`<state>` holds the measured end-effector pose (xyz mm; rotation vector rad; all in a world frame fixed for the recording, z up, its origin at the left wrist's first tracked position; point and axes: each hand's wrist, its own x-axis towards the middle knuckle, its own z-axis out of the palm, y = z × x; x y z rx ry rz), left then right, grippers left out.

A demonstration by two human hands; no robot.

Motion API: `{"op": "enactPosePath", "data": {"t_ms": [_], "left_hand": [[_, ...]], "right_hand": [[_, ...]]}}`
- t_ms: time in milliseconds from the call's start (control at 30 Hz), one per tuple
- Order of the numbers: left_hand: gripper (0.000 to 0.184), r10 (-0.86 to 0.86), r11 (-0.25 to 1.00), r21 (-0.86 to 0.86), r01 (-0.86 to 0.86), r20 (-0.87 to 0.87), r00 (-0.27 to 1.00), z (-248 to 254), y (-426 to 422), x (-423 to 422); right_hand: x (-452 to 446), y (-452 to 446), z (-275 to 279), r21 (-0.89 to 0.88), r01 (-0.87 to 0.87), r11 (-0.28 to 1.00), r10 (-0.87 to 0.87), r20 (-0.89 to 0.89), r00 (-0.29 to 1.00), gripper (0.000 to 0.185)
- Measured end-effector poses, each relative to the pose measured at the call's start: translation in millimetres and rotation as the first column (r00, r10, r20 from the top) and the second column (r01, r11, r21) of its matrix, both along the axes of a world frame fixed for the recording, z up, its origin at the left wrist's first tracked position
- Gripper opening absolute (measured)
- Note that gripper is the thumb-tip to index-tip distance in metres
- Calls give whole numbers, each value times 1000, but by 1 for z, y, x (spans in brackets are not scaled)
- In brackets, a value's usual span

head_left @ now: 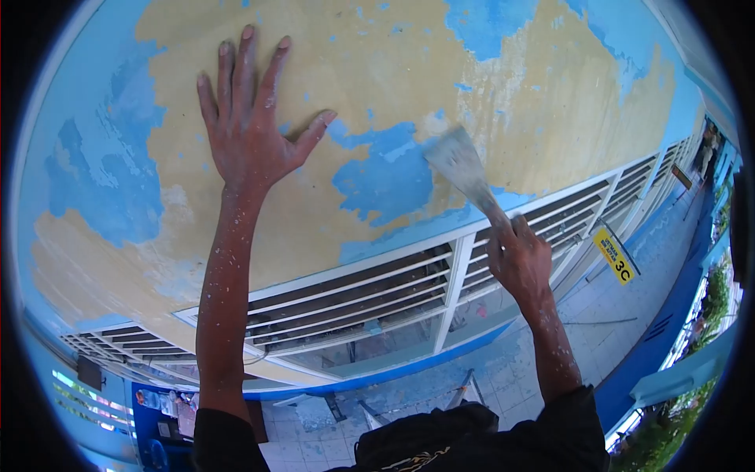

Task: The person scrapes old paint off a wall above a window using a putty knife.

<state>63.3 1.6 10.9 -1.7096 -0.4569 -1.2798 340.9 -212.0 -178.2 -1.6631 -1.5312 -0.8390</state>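
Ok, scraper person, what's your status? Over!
Right grip closed on scraper, at edge of blue patch. Left grip spread open against tan wall. Nothing seen blocking scraper.

Left hand (pixel 250 145): raised high, back to camera, fingers (pixel 244 75) spread and extended, thumb (pixel 313 135) stuck out to the right. Left wrist (pixel 245 189) close to straight; left forearm (pixel 224 299) runs near vertical below it, pale specks on the skin. Right hand (pixel 519 263): lower, fingers curled into a closed grip, knuckles up. Right forearm (pixel 554 346) slants up and inward from lower right, also speckled. Hands well apart.
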Motion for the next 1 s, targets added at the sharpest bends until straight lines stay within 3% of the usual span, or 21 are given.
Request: {"op": "enactPosePath", "data": {"t_ms": [67, 233, 367, 533, 1000], "left_hand": [[93, -11, 1000, 10, 11, 9, 1000, 4, 0, 0], [92, -4, 1000, -14, 4, -2, 1000, 0, -4, 5], [92, -8, 1000, -14, 8, -12, 1000, 1, -3, 2], [94, 13, 1000, -27, -13, -11, 1000, 0, -4, 5], [93, 10, 1000, -23, -10, -6, 1000, 0, -4, 2]], "right_hand": [[5, -3, -13, -46, -4, 999, 3, -12, 1000, 57], [-18, 16, 28, 74, -77, 994, 75, 32, 997, 57], [-6, -4, 8, -85, 36, 996, -31, 58, 998, 62], [-23, 12, 28, 15, -60, 998, 58, 100, 993, 55], [-35, 7, 37, -58, -80, 995, 87, 120, 989, 63]]}}
